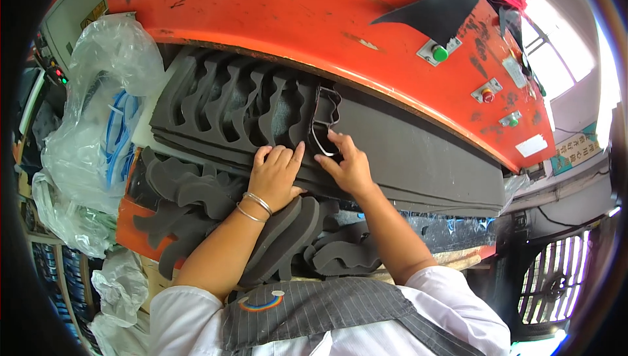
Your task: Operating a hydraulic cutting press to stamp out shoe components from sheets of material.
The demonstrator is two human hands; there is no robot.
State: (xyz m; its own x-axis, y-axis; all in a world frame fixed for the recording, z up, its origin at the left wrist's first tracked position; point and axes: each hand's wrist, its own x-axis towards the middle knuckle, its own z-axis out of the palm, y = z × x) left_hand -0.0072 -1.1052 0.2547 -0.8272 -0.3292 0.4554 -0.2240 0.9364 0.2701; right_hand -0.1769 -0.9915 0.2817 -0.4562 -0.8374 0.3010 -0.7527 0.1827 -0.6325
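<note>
A stack of dark grey foam sheets (418,140) lies in front of me, with several wavy cutouts in its left part. A narrow wavy metal cutting die (327,120) stands on the foam, just right of the last cutout. My right hand (348,165) pinches the near end of this die between thumb and fingers. To the left of it, my left hand (276,173) rests on the front edge of the foam, fingers extended and holding nothing. Loose wavy foam pieces (281,235) are heaped below my wrists, partly hidden by my left forearm.
A large orange machine (340,22) spans the far side, its lower edge close above the foam. It carries a green button (439,53) and a red button (487,95). Clear plastic bags (98,127) crowd the left. Black material (438,9) hangs over the machine.
</note>
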